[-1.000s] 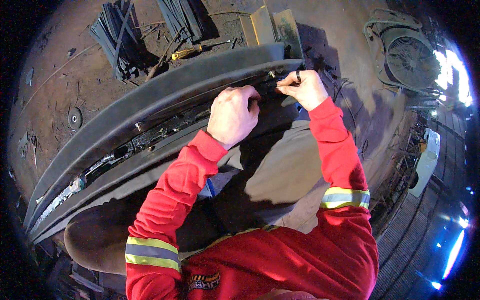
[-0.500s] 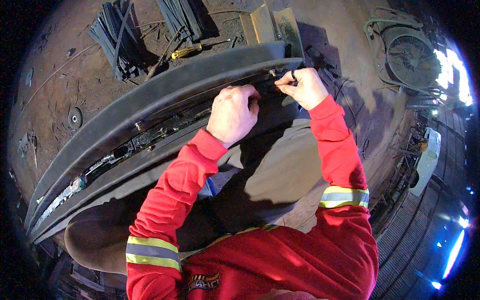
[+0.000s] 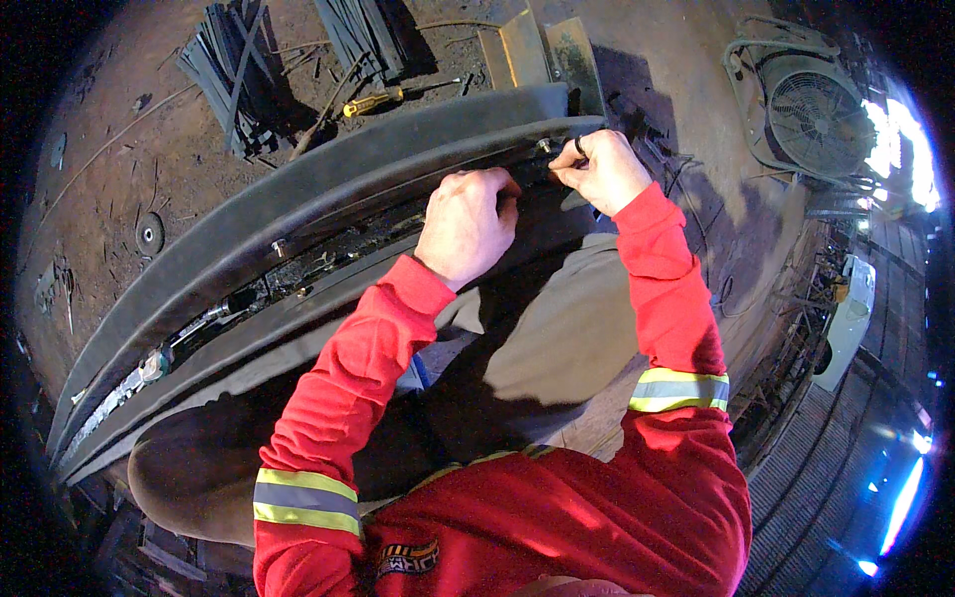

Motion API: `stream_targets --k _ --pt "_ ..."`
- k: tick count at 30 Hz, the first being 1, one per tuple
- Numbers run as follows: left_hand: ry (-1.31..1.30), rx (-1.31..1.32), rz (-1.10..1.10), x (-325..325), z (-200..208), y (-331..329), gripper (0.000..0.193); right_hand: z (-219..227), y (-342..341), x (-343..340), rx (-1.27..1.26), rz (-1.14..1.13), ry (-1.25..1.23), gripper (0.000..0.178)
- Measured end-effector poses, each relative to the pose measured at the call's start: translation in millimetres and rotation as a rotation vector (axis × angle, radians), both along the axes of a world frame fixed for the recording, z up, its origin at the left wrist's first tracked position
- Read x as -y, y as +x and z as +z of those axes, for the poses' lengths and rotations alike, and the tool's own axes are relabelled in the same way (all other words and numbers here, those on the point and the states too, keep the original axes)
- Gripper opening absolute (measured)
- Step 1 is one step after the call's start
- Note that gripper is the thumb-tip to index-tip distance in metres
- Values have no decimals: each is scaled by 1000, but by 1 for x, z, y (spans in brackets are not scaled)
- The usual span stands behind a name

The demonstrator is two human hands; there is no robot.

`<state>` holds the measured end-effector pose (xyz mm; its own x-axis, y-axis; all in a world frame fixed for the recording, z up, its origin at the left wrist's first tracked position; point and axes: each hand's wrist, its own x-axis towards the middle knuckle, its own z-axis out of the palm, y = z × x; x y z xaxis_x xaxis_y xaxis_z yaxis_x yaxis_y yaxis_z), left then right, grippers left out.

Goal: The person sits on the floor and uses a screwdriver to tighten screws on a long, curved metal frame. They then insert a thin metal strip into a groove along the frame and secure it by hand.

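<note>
A long, dark, curved metal beam (image 3: 214, 239) with raised edges runs across my lap, from lower left to upper right. My left hand (image 3: 466, 224) is closed over its inner channel, with the fingertips tucked down; whatever they grip is hidden. At the beam's right end, my right hand (image 3: 605, 171) pinches with thumb and forefinger close beside a small bolt (image 3: 544, 146). Anything in that pinch is too small to make out. A second bolt (image 3: 280, 247) sticks out of the beam's edge farther left. Inside the channel lies a ratchet-like metal tool (image 3: 154, 366).
Beyond the beam, a screwdriver with a yellow handle (image 3: 373, 101) lies on the dirt floor. Bundles of dark metal strips (image 3: 224, 75) and a rusty angled steel piece (image 3: 524, 55) are behind it. A small wheel (image 3: 150, 235) lies at left, a round fan (image 3: 818, 119) at far right.
My right hand has shifted very slightly, and its forearm has drawn a little to the left. The left hand keeps nearly the same place, still closed.
</note>
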<state>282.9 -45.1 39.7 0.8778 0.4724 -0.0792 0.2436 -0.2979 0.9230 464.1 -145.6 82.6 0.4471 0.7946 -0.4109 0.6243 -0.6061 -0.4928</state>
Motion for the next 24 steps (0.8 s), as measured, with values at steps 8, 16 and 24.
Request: stream_targets --k 8,16,24 --pt "5 25 -31 -1 -1 -1 16 5 -3 -3 49 15 -77 10" --pt "69 63 -77 -1 -4 -2 19 10 -3 7 -25 -11 -62 13" --pt "208 132 -95 4 2 -10 27 14 2 20 -83 94 -52 28"
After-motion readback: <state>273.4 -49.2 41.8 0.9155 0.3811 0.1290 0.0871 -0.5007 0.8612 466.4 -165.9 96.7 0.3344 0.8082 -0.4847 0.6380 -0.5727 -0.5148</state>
